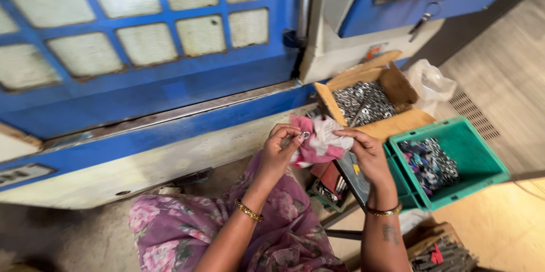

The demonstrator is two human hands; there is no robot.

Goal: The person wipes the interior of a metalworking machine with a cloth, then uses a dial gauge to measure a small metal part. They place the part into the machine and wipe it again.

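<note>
The left hand (279,148) pinches a small metal ring (305,134) between thumb and fingertips, holding it against a pink and white cloth (318,142). The right hand (366,151) grips the cloth's right side, fingers closed on the fabric. Both hands are raised close together in the middle of the scene, joined by the cloth, above the person's lap in a floral purple garment (227,232). Each wrist wears a gold bangle (248,211). Just beyond the hands, to the right, an open cardboard box (392,79) is full of metal rings. Nearer and further right, a green crate (477,158) holds more rings mixed with dark cloth. A blue machine door (170,79) with mesh panes fills the far left.
</note>
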